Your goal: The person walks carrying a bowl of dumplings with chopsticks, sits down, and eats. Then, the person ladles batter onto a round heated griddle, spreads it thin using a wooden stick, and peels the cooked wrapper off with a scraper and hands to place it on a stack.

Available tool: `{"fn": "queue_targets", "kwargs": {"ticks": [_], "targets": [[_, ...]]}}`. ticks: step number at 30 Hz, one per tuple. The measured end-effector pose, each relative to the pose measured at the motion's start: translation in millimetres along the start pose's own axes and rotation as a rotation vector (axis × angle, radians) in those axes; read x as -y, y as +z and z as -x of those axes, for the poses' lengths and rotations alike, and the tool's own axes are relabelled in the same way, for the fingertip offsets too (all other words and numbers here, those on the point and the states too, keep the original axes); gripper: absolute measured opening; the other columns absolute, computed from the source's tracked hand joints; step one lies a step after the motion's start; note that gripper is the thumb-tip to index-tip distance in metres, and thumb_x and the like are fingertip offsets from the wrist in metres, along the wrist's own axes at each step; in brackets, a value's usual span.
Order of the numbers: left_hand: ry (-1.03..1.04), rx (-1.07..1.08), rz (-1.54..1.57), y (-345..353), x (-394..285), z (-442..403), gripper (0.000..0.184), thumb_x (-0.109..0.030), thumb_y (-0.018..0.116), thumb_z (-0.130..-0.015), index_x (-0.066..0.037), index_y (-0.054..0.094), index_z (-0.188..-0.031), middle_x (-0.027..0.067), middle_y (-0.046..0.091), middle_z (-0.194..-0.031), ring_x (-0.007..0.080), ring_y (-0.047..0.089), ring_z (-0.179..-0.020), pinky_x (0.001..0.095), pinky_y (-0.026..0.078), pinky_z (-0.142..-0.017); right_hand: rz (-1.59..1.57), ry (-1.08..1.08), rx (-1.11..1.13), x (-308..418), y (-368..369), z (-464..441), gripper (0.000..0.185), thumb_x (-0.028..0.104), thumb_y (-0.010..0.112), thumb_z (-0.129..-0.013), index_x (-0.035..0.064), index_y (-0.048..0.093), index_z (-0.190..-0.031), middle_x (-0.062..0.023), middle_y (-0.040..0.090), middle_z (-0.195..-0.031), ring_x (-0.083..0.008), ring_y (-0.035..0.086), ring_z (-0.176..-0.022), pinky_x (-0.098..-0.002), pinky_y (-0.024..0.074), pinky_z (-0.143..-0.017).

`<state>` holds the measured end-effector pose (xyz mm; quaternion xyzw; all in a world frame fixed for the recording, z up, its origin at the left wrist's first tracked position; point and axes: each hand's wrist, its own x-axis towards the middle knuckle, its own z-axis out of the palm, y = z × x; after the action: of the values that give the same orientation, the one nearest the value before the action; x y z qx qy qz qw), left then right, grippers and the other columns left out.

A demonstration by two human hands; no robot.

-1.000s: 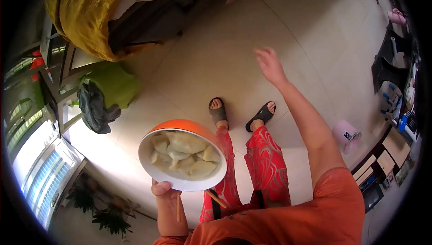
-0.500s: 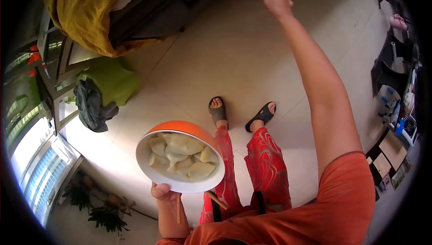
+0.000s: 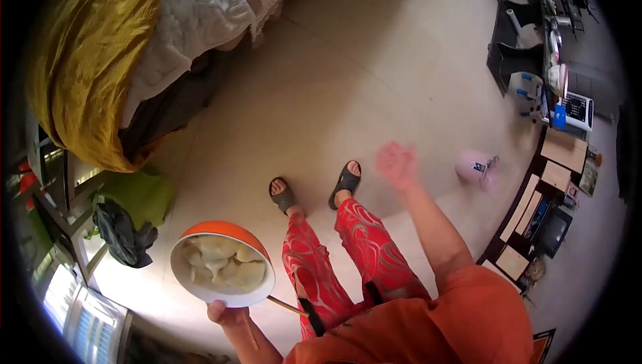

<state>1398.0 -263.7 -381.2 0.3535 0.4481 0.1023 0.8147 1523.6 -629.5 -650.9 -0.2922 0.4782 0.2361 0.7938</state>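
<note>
My left hand holds an orange bowl with a white inside from below, its thumb against the near rim. The bowl is tilted toward me and several pale dumplings lie in it. Two chopsticks stick out under the bowl on either side of the hand; how the fingers grip them is hidden. My right hand is in the air over the floor, blurred by motion, its fingers looking spread and nothing showing in it.
A bed with white bedding and a mustard cloth stands at upper left. Below it are a green bag and a dark plastic bag. A pink bin stands on the floor at right, near a cabinet and black shelf.
My right hand has come down and closer to my body from its outstretched reach. The view has turned, bringing the pink bin and more of the bed into sight. The bowl stays in my left hand.
</note>
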Motion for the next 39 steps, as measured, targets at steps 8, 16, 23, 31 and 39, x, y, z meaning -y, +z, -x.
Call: {"fn": "queue_targets", "kwargs": {"ticks": [8,16,23,31,39], "targets": [[-0.001,0.047,-0.005,49.0,-19.1,42.3,0.085,-0.017,0.065,-0.057,-0.004,0.028,-0.132,0.0146,0.040,-0.128,0.0325,0.040,-0.118,0.0448,0.034,-0.100,1.758,-1.282,0.239,165.7,164.7,-0.1,0.027,0.033,0.049,-0.085,0.0186,0.061,-0.104,-0.0087,0.062,-0.095,-0.0237,0.059,-0.084,-0.0373,0.0470,-0.070],[-0.005,0.167,-0.159,93.4,-33.0,99.0,0.079,-0.023,0.062,-0.060,-0.005,0.032,-0.131,0.0139,0.042,-0.127,0.0301,0.044,-0.115,0.0423,0.037,-0.099,1.248,-1.024,-0.158,92.2,83.7,38.1,0.038,0.034,0.046,-0.089,0.0085,0.049,-0.061,-0.0060,0.043,-0.047,-0.0182,0.045,-0.044,-0.0340,0.0372,-0.043],[-0.074,0.198,-0.214,131.8,-47.1,161.3,0.077,-0.021,0.063,-0.060,-0.003,0.034,-0.129,0.0149,0.043,-0.126,0.0302,0.044,-0.117,0.0418,0.038,-0.099,0.263,-0.436,0.076,152.7,84.7,161.3,0.047,0.039,0.040,-0.092,0.0140,0.028,-0.054,0.0040,0.027,-0.048,-0.0088,0.025,-0.044,-0.0275,0.0206,-0.042],[-0.061,0.313,-0.261,203.2,-54.3,233.1,0.082,-0.024,0.070,-0.062,0.000,0.030,-0.130,0.0149,0.041,-0.128,0.0305,0.040,-0.119,0.0422,0.032,-0.102,-0.286,-0.088,0.392,220.3,60.9,263.8,0.046,0.046,0.036,-0.092,0.0158,0.028,-0.058,0.0030,0.024,-0.048,-0.0117,0.021,-0.043,-0.0272,0.0193,-0.043],[-0.101,0.447,-0.269,232.5,-54.6,284.4,0.068,-0.022,0.057,-0.071,-0.003,0.032,-0.131,0.0130,0.041,-0.131,0.0287,0.038,-0.123,0.0439,0.030,-0.103,-0.475,-0.090,0.405,257.1,48.9,350.6,0.061,0.061,0.026,-0.087,0.0033,0.046,-0.087,-0.0071,0.048,-0.080,-0.0214,0.047,-0.079,-0.0322,0.0407,-0.073]]}}
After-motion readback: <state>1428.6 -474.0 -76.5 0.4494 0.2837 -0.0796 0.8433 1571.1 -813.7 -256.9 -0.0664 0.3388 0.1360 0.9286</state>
